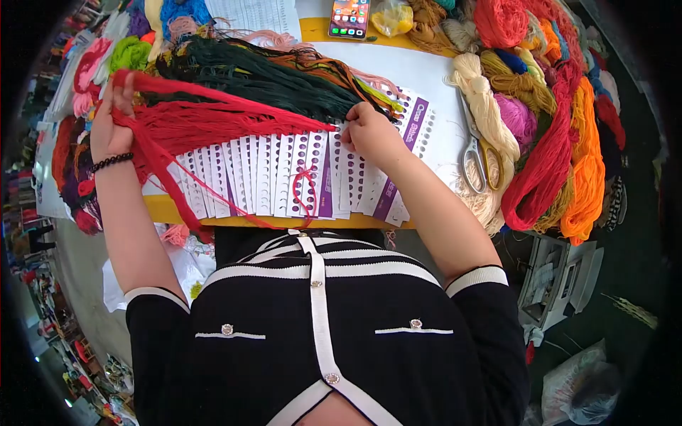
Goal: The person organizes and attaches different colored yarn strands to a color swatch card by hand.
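Red thread (213, 122) stretches across the cards, from my left hand (114, 117) at the left to a row of holes near my right hand. My left hand is closed around the red skein, with strands hanging below it. My right hand (369, 133) pinches at the cards' edge beside the red thread's tip; what lies between its fingertips is too small to make out. The white and purple punched cards (284, 174) lie overlapped in a fan. Dark green thread (263, 78) lies behind the red, attached along the cards' holes. A loose red loop (305, 192) rests on the cards.
Scissors (472, 153) lie on the right beside cream thread (486, 106). Orange thread (584, 170) and other colourful skeins heap up farther right. A phone (349, 18) and a yellow bundle in plastic (392, 19) are at the back. The yellow table edge (160, 208) runs in front of me.
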The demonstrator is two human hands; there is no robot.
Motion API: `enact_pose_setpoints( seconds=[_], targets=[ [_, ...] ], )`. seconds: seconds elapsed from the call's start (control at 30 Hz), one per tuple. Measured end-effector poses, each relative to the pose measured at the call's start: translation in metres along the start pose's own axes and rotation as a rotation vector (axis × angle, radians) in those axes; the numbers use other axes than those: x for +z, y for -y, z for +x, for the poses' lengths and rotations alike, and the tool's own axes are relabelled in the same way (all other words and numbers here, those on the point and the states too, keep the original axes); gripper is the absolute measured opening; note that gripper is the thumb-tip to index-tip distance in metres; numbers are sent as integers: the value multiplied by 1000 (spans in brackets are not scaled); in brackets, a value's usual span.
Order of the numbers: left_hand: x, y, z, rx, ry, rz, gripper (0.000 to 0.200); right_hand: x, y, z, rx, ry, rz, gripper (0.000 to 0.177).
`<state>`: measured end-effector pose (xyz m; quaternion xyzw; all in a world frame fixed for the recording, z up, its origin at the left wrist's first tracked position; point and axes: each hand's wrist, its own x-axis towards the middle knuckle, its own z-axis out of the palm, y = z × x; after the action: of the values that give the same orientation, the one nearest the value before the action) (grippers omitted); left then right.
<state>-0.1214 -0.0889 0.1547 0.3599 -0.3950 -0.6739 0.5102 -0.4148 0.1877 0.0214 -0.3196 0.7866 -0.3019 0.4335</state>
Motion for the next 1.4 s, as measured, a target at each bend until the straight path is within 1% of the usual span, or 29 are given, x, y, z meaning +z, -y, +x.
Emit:
enact_pose_setpoints(
  seconds=[0.03, 0.07, 0.1, 0.17, 0.2, 0.23, 0.27, 0.3, 0.33, 0.37, 0.4, 0.43, 0.5, 0.53, 0.57, 0.6, 0.63, 0.67, 0.7, 0.73, 0.77, 0.8, 0.87, 0.9, 0.97, 1.13, 1.2, 1.23, 1.4],
  targets=[
    [-7, 4, -1, 7, 2, -2, 29, 4, -3, 0, -63, -58, -87, 20],
    [-20, 14, -4, -157, 99, 44, 27, 6, -3, 1, -132, -118, -177, 19],
    [-28, 15, -7, -319, 197, 92, 25, 7, -4, 2, -147, -123, -181, 19],
    [3, 22, -49, -337, 31, 189, 28, 14, -5, 0, -205, -154, -115, 18],
    [13, 40, -77, -372, 196, 249, 29, 14, 6, -22, -274, -250, -118, 14],
    [18, 56, -105, -410, 353, 311, 31, 16, 20, -37, -283, -238, -118, 14],
    [23, 57, -121, -194, 625, 673, 35, 19, 34, -50, -407, -189, 34, 14],
    [30, 57, -137, -240, 715, 673, 37, 23, 47, -62, -529, -138, 188, 13],
    [38, 57, -152, -286, 806, 673, 40, 29, 60, -74, -593, -109, 235, 13],
    [47, 57, -166, -578, 703, 297, 40, 36, 71, -82, -659, -84, 282, 13],
    [52, 55, -175, -597, 720, 176, 44, 44, 77, -87, -664, -33, 353, 12],
    [53, 55, -180, -587, 717, 177, 44, 50, 82, -90, -687, 36, 402, 14],
    [49, 59, -187, -589, 738, -5, 48, 61, 89, -96, -590, 202, 592, 16],
    [43, 64, -184, -562, 766, 42, 51, 63, 92, -100, -595, 206, 587, 16],
    [39, 67, -185, -557, 763, 37, 51, 65, 94, -104, -445, 338, 706, 16],
    [37, 70, -186, -525, 782, 120, 51, 66, 96, -106, -287, 467, 820, 17],
    [36, 72, -188, -492, 800, 204, 52, 69, 96, -107, -285, 469, 814, 17],
    [35, 71, -192, -550, 779, 134, 52, 71, 95, -107, -271, 460, 848, 15],
    [33, 70, -193, -548, 775, 129, 52, 73, 94, -107, -258, 450, 881, 14],
    [31, 69, -194, -525, 766, 126, 52, 71, 93, -108, -235, 513, 920, 12],
    [30, 68, -194, -501, 759, 123, 51, 73, 92, -109, -234, 516, 914, 12],
    [30, 63, -194, -497, 757, 119, 51, 74, 91, -111, -284, 465, 921, 12],
    [28, 50, -194, -627, 784, 76, 53, 75, 91, -113, -334, 416, 923, 12],
    [28, 49, -194, -623, 783, 74, 53, 75, 92, -114, -337, 384, 938, 12],
    [27, 49, -195, -586, 741, 48, 51, 75, 94, -115, -340, 354, 949, 12],
    [25, 56, -199, -535, 734, 94, 49, 74, 96, -116, -322, 321, 848, 13],
    [25, 60, -200, -518, 741, 87, 49, 71, 99, -119, -289, 372, 866, 13],
    [27, 62, -201, -499, 734, 158, 49, 71, 100, -119, -256, 422, 886, 13],
    [30, 64, -203, -389, 781, 352, 50, 77, 91, -110, -227, 396, 879, 10]
  ],
)
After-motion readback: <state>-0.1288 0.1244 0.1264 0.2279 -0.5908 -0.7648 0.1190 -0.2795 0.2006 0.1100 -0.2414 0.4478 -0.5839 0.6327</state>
